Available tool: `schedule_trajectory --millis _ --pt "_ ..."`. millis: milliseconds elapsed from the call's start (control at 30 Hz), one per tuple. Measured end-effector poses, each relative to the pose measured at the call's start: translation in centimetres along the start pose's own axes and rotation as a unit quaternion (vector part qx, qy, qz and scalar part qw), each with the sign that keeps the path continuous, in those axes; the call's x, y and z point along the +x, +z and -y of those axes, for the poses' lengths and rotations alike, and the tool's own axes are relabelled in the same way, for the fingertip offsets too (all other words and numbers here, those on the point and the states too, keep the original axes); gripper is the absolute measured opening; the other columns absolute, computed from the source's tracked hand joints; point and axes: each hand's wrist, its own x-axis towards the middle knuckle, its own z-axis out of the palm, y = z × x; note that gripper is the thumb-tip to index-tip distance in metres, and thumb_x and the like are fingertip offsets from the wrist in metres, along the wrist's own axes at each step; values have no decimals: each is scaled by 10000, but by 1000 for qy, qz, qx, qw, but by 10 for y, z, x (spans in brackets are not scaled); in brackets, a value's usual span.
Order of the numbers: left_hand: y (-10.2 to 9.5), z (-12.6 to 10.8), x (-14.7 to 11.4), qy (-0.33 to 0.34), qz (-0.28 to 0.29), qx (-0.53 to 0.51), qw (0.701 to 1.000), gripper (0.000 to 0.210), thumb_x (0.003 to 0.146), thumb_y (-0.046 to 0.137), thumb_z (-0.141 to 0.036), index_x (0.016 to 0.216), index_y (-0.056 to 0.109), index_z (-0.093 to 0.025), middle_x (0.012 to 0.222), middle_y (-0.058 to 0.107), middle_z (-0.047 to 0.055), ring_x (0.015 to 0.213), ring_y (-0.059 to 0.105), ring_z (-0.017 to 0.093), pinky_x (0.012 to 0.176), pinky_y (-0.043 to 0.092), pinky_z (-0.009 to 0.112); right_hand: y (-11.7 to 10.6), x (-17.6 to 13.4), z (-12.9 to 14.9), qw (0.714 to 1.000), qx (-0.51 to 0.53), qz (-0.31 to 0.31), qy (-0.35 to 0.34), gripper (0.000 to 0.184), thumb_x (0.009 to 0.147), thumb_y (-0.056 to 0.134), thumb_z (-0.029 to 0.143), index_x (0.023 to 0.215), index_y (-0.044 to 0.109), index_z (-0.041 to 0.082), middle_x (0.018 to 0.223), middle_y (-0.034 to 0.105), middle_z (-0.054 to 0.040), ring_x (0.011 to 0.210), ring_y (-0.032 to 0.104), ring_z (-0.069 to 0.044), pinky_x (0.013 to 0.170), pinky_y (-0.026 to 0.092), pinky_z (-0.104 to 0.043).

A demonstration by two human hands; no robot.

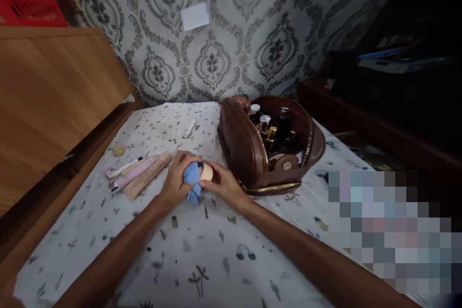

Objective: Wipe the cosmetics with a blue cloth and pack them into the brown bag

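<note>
My left hand (177, 175) is closed around a bunched blue cloth (192, 175), pressing it to a small cosmetic container (206, 172). That container has a pale peach end and a dark band; its exact kind I cannot make out. The fingers of my right hand (224, 184) grip its peach end. Left of my hands lie several cosmetic tubes and slim items, among them a beige tube (147, 175) and a pale pink tube (135, 173). To the right stands a brown cosmetic bag (240, 142), unzipped, with several bottles (265, 122) upright inside.
A patterned white sheet (202, 250) covers the surface. A small white stick (189, 128) and a yellowish round thing (118, 150) lie toward the back. A wooden panel (54, 106) borders the left, a dark wooden edge (346, 120) the right. Wallpaper (212, 62) rises behind.
</note>
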Motion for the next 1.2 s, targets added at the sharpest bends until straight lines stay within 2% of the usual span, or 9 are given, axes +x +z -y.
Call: schedule_trajectory --millis 167,400,500,567,733,867,967,1067,1200 --pt "3 3 -12 -9 -24 -30 999 220 909 492 -317 1052 604 -193 1008 535 72 970 568 231 878 486 369 4 -6 2 992 -124 2 -17 551 670 812 365 1134 583 176 1031 685 -60 947 658 -215 845 543 -352" --pt "-3 1 -8 -85 -23 -115 989 166 854 473 -232 975 577 -188 957 604 46 956 587 225 903 462 353 9 -16 5 913 -341 -71 -210 436 752 702 198 1167 568 176 1112 616 -97 1014 614 -229 860 541 -381" --pt "-16 3 -4 -131 25 -164 977 232 930 446 -322 995 622 -184 1003 651 49 1005 610 234 939 461 345 9 -17 5 901 -352 -72 -243 424 786 741 289 1168 575 209 1104 619 -100 1006 621 -249 832 563 -398" --pt "-27 5 -2 -135 78 -178 972 330 945 487 -414 1145 638 -200 1158 660 55 1120 595 258 997 445 349 8 -15 3 904 -343 -78 -245 448 782 762 338 1173 576 223 1111 623 -99 1018 624 -259 821 571 -401" --pt "-42 10 0 -90 176 -185 963 735 770 762 -446 1424 487 -253 1392 559 68 1228 552 300 1045 438 376 4 -12 -4 929 -291 -98 -208 515 786 765 440 1199 551 219 1138 623 -96 1050 625 -254 829 580 -392" --pt "-39 11 -1 -86 175 -188 963 585 801 737 -430 1316 550 -226 1282 610 72 1181 571 279 1008 454 367 3 -12 -4 926 -303 -94 -206 501 787 768 432 1185 555 217 1116 619 -88 1005 634 -239 788 588 -369" --pt "-37 11 -3 -110 167 -185 962 512 843 686 -464 1274 552 -222 1155 635 50 1063 599 245 908 481 329 3 -15 0 898 -353 -90 -247 451 801 757 366 1180 558 223 1108 606 -89 1004 625 -243 787 585 -377" --pt "-32 14 -5 -136 162 -175 962 367 913 563 -532 1038 601 -189 914 614 13 863 583 192 754 463 279 5 -17 3 866 -398 -87 -289 415 827 725 280 1200 552 230 1149 585 -101 1062 602 -254 826 574 -393" --pt "-25 18 -4 -171 143 -181 958 459 943 448 -597 774 547 -182 748 561 -5 727 533 164 666 437 269 6 -18 4 856 -411 -84 -301 407 841 704 236 1214 541 232 1164 573 -100 1088 590 -250 848 566 -386"
